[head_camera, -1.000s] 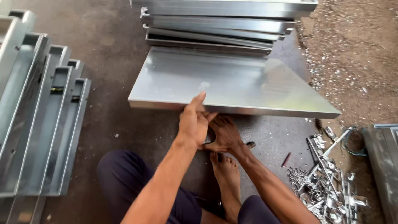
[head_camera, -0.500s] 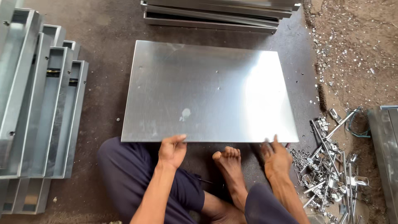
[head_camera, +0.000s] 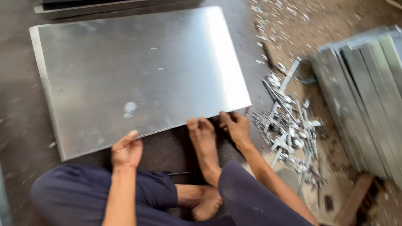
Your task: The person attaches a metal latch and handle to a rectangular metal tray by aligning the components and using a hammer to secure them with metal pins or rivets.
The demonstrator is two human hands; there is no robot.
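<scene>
I have my left hand [head_camera: 127, 151] and right hand [head_camera: 236, 127] curled on the near edge of the flat grey sheet-metal panel [head_camera: 134, 75], steadying it; a bare foot [head_camera: 204, 140] sits between them.

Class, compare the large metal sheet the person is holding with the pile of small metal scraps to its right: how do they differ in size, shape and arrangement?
The metal sheet is one large flat rectangle; the metal scraps are many small thin strips and bits. The sheet lies smooth and whole on the floor, while the scraps lie in a loose, tangled heap. The left hand and right hand are at the sheet's near edge; neither touches the scraps. Both are shiny, silver-grey metal.
</scene>
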